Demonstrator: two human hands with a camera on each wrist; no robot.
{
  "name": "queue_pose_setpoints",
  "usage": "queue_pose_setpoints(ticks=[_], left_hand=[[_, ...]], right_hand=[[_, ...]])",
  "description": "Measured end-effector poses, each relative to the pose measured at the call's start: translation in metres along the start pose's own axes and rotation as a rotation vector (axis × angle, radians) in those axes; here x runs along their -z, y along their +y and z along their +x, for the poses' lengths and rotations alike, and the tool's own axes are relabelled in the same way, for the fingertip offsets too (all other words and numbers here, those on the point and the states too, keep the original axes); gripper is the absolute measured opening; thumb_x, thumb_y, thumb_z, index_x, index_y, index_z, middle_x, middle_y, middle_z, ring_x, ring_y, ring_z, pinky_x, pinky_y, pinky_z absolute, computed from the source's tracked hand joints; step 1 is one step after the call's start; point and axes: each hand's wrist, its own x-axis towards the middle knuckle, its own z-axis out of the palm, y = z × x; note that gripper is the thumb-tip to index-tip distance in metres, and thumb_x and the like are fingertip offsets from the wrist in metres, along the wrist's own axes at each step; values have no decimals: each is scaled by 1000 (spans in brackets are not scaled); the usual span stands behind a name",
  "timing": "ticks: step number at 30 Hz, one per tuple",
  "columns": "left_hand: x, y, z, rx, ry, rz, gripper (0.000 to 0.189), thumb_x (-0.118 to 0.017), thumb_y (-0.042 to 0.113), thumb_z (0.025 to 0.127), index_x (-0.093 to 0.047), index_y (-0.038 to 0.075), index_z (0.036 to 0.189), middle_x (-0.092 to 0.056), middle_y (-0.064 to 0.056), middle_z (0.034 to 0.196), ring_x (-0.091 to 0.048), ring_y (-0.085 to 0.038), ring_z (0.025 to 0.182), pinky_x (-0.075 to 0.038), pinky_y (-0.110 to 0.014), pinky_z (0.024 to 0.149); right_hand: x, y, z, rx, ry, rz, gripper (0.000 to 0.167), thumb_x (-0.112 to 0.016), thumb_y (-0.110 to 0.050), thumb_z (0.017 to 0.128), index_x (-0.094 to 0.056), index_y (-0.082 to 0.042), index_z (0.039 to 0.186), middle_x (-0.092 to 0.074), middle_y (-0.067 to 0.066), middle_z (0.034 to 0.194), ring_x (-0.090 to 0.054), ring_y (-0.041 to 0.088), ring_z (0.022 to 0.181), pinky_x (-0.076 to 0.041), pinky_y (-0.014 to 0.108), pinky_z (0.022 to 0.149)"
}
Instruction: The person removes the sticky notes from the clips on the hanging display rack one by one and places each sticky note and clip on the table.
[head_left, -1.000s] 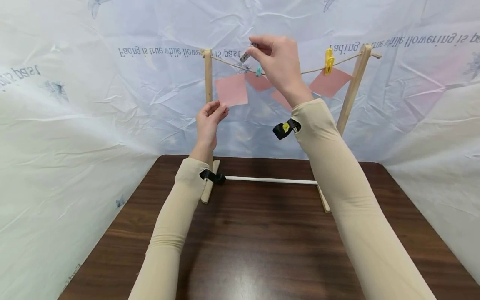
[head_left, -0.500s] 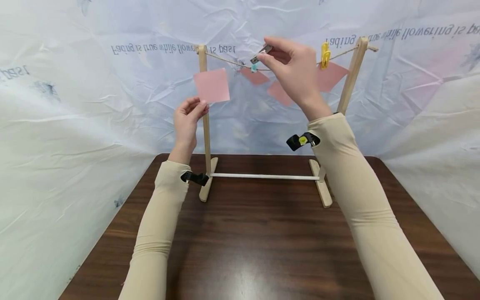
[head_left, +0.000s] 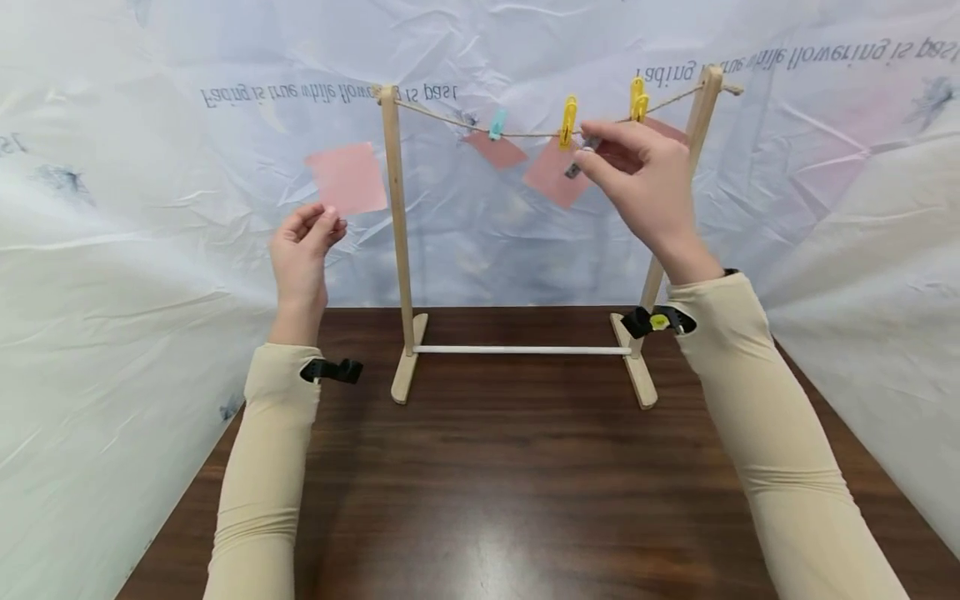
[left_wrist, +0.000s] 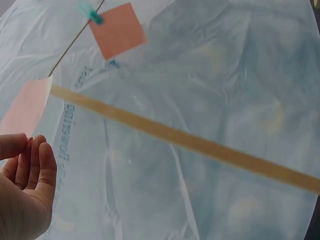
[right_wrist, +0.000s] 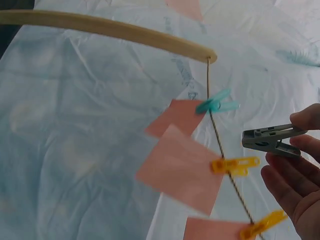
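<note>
My left hand (head_left: 303, 250) pinches the lower edge of a pink paper square (head_left: 348, 179), held left of the wooden stand. Between thumb and fingers my right hand (head_left: 648, 187) grips a grey clothespin (right_wrist: 270, 140), in front of the line's right half. Across the stand runs a twine line (head_left: 442, 118). A teal clothespin (head_left: 498, 124) holds one pink square (head_left: 497, 152) on it. A yellow clothespin (head_left: 568, 122) holds a second square (head_left: 551, 177). Another yellow clothespin (head_left: 638, 100) holds a third square (head_left: 666, 129), partly hidden behind my right hand.
The stand has a left wooden post (head_left: 397, 217), a right post (head_left: 703, 112) and a white crossbar (head_left: 525, 350) low down. It stands on a dark wooden table (head_left: 480, 467). Pale printed sheeting (head_left: 480, 250) hangs behind and at both sides.
My left hand has carried its paper square leftward, from in front of the line to outside the left post. My right hand, with the grey clothespin, has moved right and down.
</note>
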Motion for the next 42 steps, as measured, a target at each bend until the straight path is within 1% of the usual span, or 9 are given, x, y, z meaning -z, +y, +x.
queue_pose_setpoints(ticks=[7,15,19,23,29,32,35,39,42], left_hand=[[32,10,-2,46,59,-15,8,-75,-2,88,-69,-6,92,-65,-12,81,-67,-19,69,-60,-25,70],[59,1,-5,103,92,-4,5,-73,-8,88,-68,-7,88,-65,-11,77,-66,-19,64,-59,-24,65],[74,-7,-8,143,107,49,5,-73,-6,89,-67,-6,89,-66,-10,79,-66,-18,66,-59,-24,66],[90,-17,-12,202,128,129,7,-73,-2,90,-68,-5,95,-66,-9,84,-67,-17,70,-59,-23,68],[108,-35,-16,308,146,276,4,-71,1,93,-70,2,96,-69,-4,82,-68,-14,71,-58,-20,68],[112,-42,-20,342,138,345,4,-69,0,93,-69,1,97,-69,-3,80,-67,-12,69,-57,-19,66],[113,-46,-25,377,120,399,6,-67,-2,93,-67,-4,99,-68,-3,78,-67,-10,66,-58,-19,64],[116,-53,-32,433,100,461,12,-65,-2,94,-64,-10,103,-67,-3,78,-67,-8,64,-58,-18,63],[125,-62,-34,469,116,488,14,-65,-1,95,-63,-10,105,-67,0,79,-67,-7,65,-57,-17,64]], right_hand=[[24,30,-17,-42,46,-15,36,-74,-11,92,-69,-5,128,-69,8,117,-65,5,100,-53,19,89],[58,63,-46,-141,82,-23,41,-71,-6,92,-66,-4,133,-67,-9,110,-62,4,98,-49,14,85],[78,80,-63,-224,127,-25,44,-72,-6,91,-64,-6,135,-67,-14,107,-62,2,97,-48,12,82],[92,97,-81,-307,153,-82,44,-72,-10,92,-64,-7,136,-67,-17,107,-61,0,95,-47,10,81],[102,120,-105,-391,101,-209,46,-70,-18,95,-61,-4,138,-63,-22,105,-57,-6,91,-44,8,78],[104,130,-117,-421,65,-255,48,-68,-23,97,-60,-5,140,-63,-19,107,-55,-8,91,-43,7,77],[106,139,-130,-452,27,-292,50,-67,-29,98,-58,-7,142,-64,-12,113,-53,-9,91,-43,7,75],[110,148,-147,-503,-26,-339,55,-63,-36,99,-54,-9,146,-65,6,126,-49,-12,92,-42,8,71],[111,153,-158,-536,-64,-374,58,-60,-40,100,-51,-10,149,-61,17,134,-45,-14,93,-41,11,71]])
